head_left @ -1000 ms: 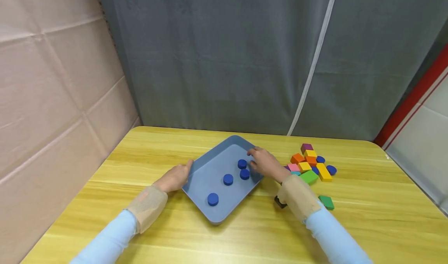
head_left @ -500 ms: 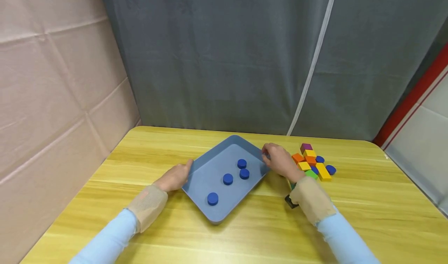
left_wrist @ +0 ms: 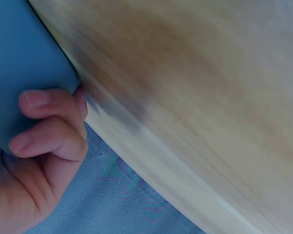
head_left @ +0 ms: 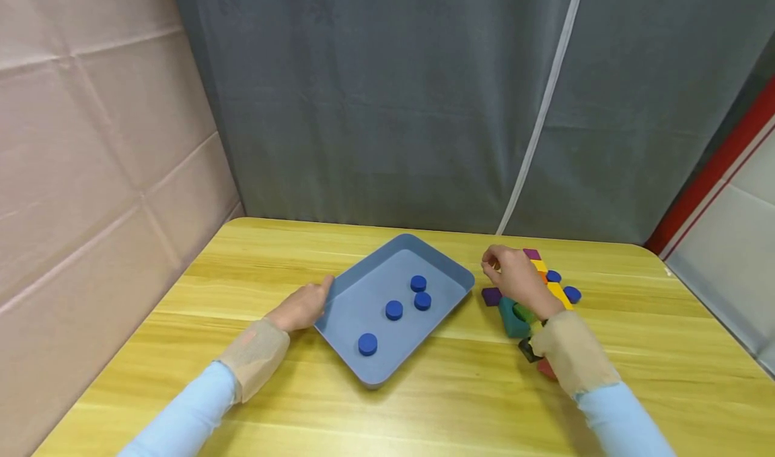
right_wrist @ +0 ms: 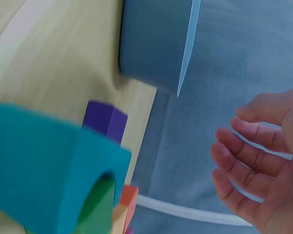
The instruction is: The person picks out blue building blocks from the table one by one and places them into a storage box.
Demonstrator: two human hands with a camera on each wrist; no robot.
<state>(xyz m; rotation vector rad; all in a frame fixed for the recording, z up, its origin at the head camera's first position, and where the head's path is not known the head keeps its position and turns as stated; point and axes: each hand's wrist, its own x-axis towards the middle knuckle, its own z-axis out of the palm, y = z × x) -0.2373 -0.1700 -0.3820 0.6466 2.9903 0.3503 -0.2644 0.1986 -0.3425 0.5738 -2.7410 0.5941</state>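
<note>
My left hand (head_left: 303, 307) grips the left edge of a blue-grey tray (head_left: 363, 295). In the left wrist view its fingers (left_wrist: 49, 139) curl against the tray's outer wall. Several round blue discs lie inside the tray, one disc (head_left: 367, 344) close to the front corner. Right of the tray, my right hand (head_left: 516, 278) hovers over a group of coloured blocks with nothing in it, its fingers (right_wrist: 254, 156) loosely bent. Under and beside it are a teal arch block (head_left: 513, 319), a small purple block (head_left: 492, 297) and a green piece (right_wrist: 100, 204) within the arch.
Beyond the right hand lie two blue discs (head_left: 572, 295), a long yellow block (head_left: 558, 294) and a magenta block (head_left: 531, 254). A red block (head_left: 546, 368) is partly hidden under the right wrist. A grey curtain (head_left: 375, 107) hangs behind the wooden table (head_left: 266, 248).
My right hand has moved right from over the tray, past its right edge, to above the blocks. The left hand and the discs in the tray have stayed put.
</note>
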